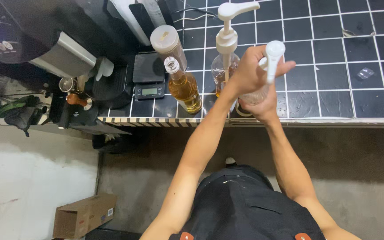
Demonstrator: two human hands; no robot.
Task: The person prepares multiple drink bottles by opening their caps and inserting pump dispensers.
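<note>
Two bare hands grip one clear pump bottle at the front edge of a surface of glossy black square tiles with pale grout. Left hand: fingers curled around the neck below the smooth white plastic pump head, which rises above the knuckles. Right hand: wrapped around the bottle's lower body, closed on it. Just to the left, a second pump bottle with a long white spout stands upright, touched by neither hand. Farther left, an amber glass bottle with a slender neck and a translucent lidded cup. A flat black digital scale lies behind them. A cardboard box rests on the concrete floor.
</note>
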